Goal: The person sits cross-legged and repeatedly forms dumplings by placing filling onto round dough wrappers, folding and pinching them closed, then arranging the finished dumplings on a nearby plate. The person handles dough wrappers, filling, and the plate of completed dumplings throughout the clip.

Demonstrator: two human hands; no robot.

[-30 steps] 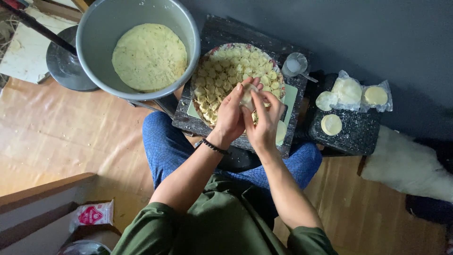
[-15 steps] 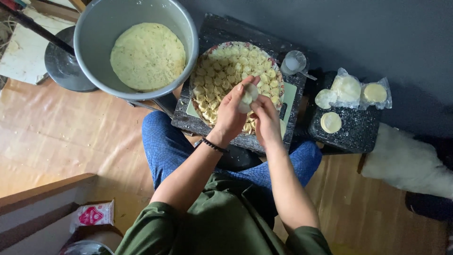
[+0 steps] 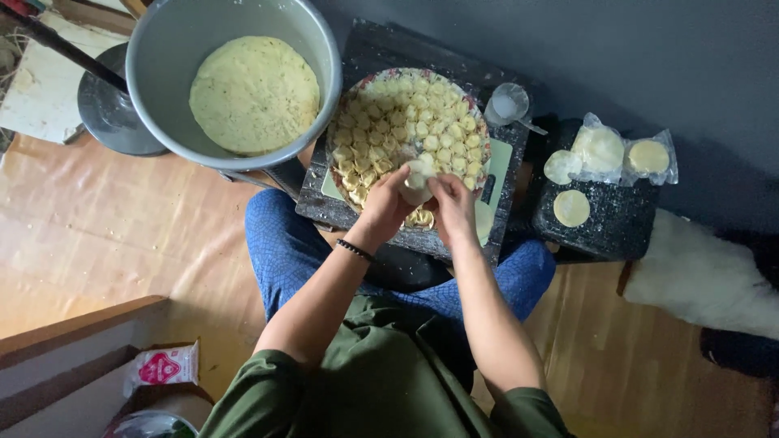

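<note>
while both hands [image 3: 422, 203] pinch a dumpling [image 3: 418, 185], plate [image 3: 479, 122] full of dumplings, pot [image 3: 162, 97] holding filling [image 3: 254, 93]

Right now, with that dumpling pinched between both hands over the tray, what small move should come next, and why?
Probably finish pinching the dumpling shut, then set it in the gap at the tray's near edge. The left hand and right hand both grip it just above that edge, and the rest of the tray is already packed with folded dumplings.
</note>
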